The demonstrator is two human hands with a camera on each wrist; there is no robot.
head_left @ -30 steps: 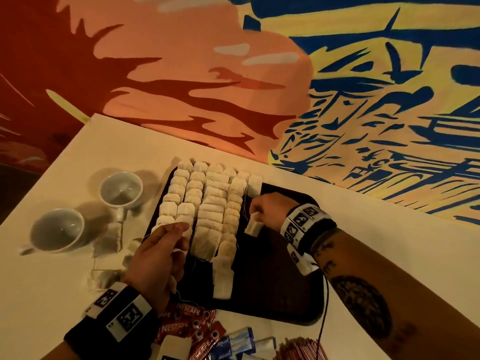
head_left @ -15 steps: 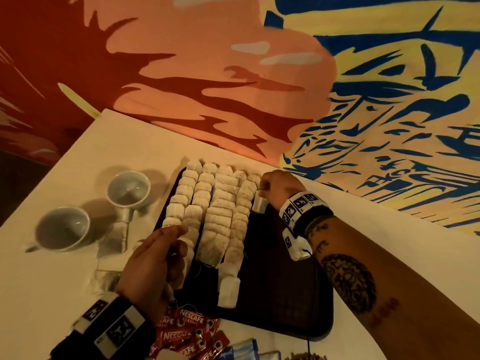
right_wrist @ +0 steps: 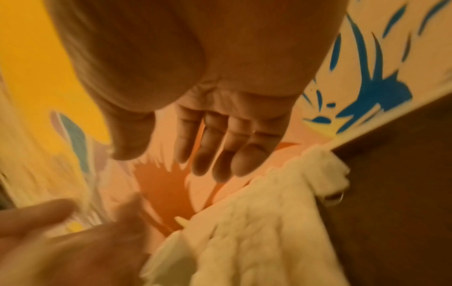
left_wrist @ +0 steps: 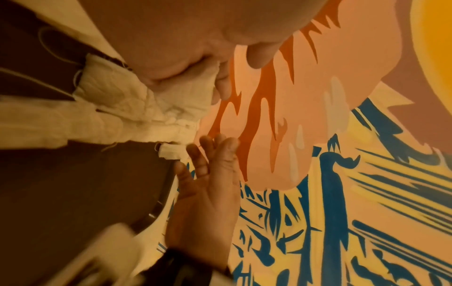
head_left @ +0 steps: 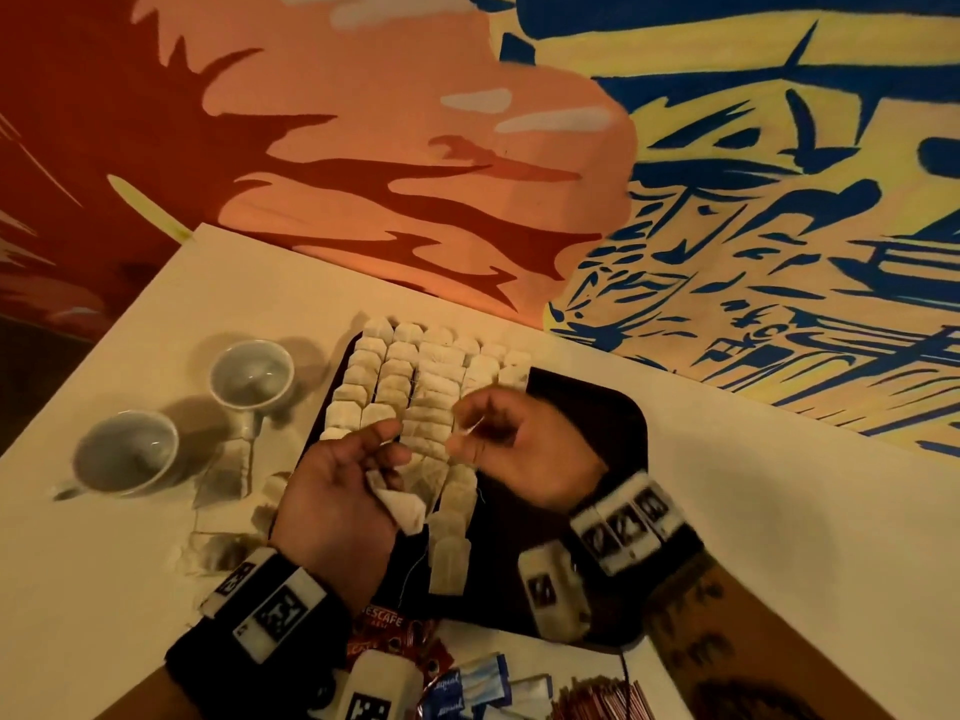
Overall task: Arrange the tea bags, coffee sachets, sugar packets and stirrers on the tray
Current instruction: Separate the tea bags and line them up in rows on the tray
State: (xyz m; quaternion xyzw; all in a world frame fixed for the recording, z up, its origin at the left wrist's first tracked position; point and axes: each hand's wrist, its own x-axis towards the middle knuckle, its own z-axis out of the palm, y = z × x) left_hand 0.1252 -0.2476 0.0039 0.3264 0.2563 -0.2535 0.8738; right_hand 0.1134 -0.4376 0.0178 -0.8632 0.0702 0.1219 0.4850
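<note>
Two white cups [head_left: 249,374] [head_left: 124,452] stand on the table [head_left: 779,511] below a painted wall [head_left: 519,148].

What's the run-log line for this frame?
left hand: holds tea bag | right hand: open, empty, above tray | tea bag rows: on tray's left part | coffee sachets: off tray

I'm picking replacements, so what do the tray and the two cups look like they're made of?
The tray looks like dark brown moulded plastic, matt and faintly textured, with rounded corners and a raised rim. The two cups look like white glazed ceramic, smooth with soft highlights; porcelain or stoneware cannot be told apart.
</note>
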